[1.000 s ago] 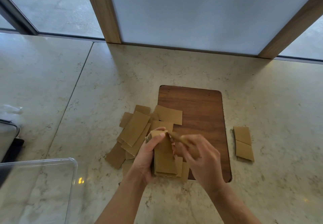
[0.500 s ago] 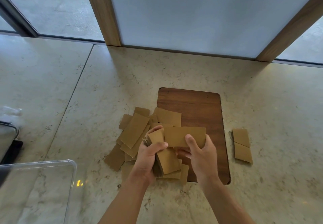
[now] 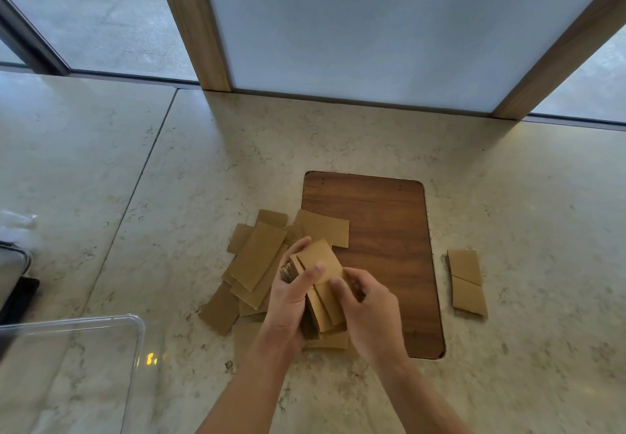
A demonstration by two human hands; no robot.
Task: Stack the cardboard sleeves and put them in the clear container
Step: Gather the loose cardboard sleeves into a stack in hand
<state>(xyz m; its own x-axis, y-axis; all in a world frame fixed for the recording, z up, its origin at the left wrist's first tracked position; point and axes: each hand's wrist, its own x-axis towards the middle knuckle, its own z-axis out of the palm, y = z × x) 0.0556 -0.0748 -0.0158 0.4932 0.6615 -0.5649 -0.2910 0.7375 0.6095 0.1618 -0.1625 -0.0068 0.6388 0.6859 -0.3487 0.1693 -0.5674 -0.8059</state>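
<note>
Gripping sleeve stack (image 3: 321,264), both hands | marble counter (image 3: 508,196) | wood board (image 3: 382,223)

Free room and obstacles, as I see them from above my desk (image 3: 508,196):

- Far half of desk: bare stone up to the wooden posts (image 3: 193,27) and frosted panel (image 3: 372,27), which close off the far side.
- Centre: wooden board (image 3: 382,230), flat, no barrier; its far and right parts lie open.
- Left of board: loose sleeves (image 3: 257,261) spread in an overlapping heap.
- Right: two sleeves (image 3: 465,281) lie apart from the board, a stone strip between.
- Near left: clear container (image 3: 67,366), its rim standing up; open stone between it and the heap.
- Far left edge: dark objects, unclear.
- My hands, left (image 3: 288,301) and right (image 3: 369,318), fill the near centre.
</note>
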